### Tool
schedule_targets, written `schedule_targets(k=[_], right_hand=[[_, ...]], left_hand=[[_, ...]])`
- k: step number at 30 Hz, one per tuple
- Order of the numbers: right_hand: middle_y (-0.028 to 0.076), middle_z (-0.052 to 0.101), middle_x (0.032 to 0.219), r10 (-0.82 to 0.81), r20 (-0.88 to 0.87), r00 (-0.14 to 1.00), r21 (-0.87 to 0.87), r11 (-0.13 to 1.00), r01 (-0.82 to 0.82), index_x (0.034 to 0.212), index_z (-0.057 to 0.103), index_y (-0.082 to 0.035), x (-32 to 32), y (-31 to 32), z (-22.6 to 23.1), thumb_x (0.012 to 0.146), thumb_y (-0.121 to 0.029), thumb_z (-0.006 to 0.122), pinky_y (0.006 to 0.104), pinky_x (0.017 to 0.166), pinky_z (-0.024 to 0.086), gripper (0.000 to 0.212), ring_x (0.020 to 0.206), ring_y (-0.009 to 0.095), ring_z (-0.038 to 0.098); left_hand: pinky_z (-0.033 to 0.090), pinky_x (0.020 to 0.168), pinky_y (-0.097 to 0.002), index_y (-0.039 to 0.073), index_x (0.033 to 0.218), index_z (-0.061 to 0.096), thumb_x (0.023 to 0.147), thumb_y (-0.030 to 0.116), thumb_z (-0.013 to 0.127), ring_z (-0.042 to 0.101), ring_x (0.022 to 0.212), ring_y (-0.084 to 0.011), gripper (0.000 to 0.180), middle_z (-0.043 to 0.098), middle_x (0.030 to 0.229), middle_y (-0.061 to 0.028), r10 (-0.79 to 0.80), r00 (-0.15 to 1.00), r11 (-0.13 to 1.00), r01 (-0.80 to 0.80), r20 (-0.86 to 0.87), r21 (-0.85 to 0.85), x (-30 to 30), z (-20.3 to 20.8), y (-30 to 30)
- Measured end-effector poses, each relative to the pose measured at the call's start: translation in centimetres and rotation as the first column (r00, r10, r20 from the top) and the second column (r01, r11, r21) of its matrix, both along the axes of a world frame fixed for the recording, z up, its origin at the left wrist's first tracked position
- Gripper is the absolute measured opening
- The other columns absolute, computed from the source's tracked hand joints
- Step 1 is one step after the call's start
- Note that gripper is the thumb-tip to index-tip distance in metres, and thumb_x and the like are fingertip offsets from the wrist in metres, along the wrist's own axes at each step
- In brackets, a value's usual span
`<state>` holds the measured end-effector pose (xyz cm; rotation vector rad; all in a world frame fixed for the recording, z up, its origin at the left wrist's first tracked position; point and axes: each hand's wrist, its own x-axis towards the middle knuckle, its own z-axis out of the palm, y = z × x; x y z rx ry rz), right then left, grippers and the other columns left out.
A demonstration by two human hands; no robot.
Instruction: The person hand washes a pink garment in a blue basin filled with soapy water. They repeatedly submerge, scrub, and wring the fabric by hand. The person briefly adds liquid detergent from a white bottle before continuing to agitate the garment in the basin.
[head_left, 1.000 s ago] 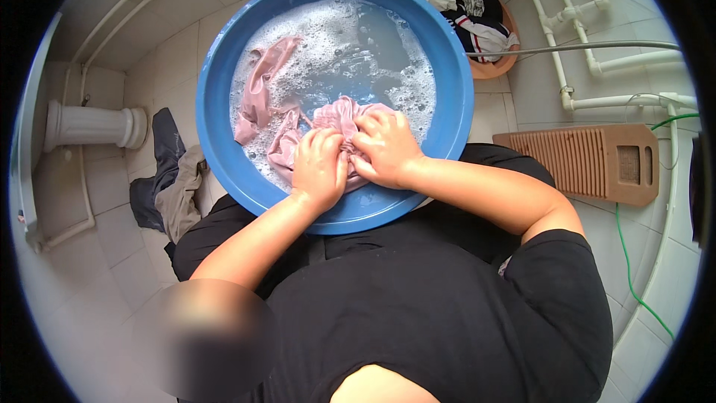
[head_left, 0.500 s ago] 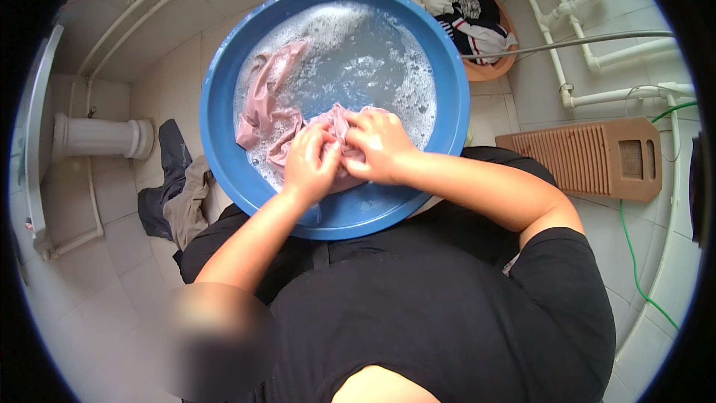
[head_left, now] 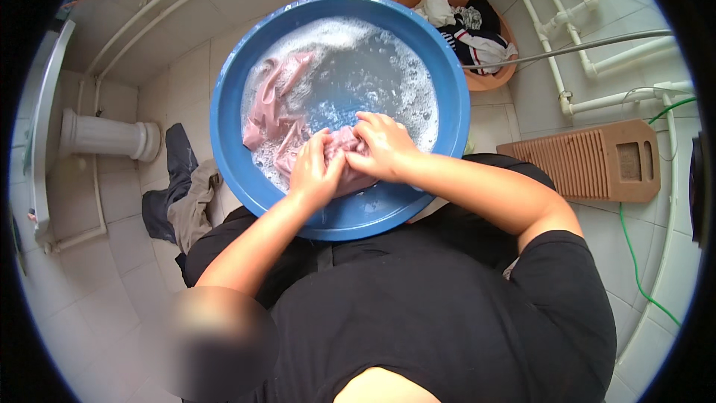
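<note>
A wet pink garment (head_left: 270,110) lies in a round blue basin (head_left: 226,151) of cloudy, sudsy water (head_left: 356,78). Both hands grip a bunched part of the cloth at the near side of the basin. My left hand (head_left: 313,172) is closed around the left of the bunch, and my right hand (head_left: 384,149) around the right, the two close together. A loose length of the garment trails off to the left and floats among the foam. Some fingertips are hidden in the folds.
An orange basin (head_left: 496,80) with black, white and striped clothes stands at the far right. A brown washboard (head_left: 578,158) lies on my right. Dark and beige clothes (head_left: 190,194) lie on the tiled floor at left, near a white pedestal (head_left: 112,136). White pipes (head_left: 552,67) and a green hose (head_left: 634,261) run at right.
My hands have shifted slightly on the cloth, with the bunch between them pressed more tightly. The right hand's fingers have turned more upward. The view has moved a little.
</note>
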<state>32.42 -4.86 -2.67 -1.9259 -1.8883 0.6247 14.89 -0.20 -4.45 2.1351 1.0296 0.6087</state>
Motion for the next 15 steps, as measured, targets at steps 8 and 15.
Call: schedule_targets(k=[8,15], right_hand=[[0.015,0.063,0.088,-0.047,-0.014,0.999,-0.135,0.990,0.045,0.084,0.064,-0.008,-0.3,5.4,-2.7,0.080,-0.044,0.045,0.0438,0.076,0.046,0.042,0.084,0.033,0.059],[0.015,0.046,0.125,-0.133,0.062,0.989,0.069,0.989,0.129,0.094,0.062,-0.007,-0.8,1.5,-1.4,0.072,-0.047,0.057,0.0484,0.092,0.033,0.046,0.117,0.032,0.040]], left_hand=[[0.042,0.074,-0.0466,0.005,0.094,0.056,0.089,0.027,0.043,0.056,0.084,-0.0386,0.026,0.060,0.091,-0.0215,0.137,0.966,0.989,-0.148,-0.219,-0.032,1.8,-2.0,4.0],[0.040,0.087,-0.0425,0.002,0.103,0.052,0.086,0.027,0.053,0.052,0.100,-0.0351,0.029,0.052,0.107,-0.0188,0.110,0.992,0.990,-0.103,0.068,-0.095,0.3,-1.5,1.3]])
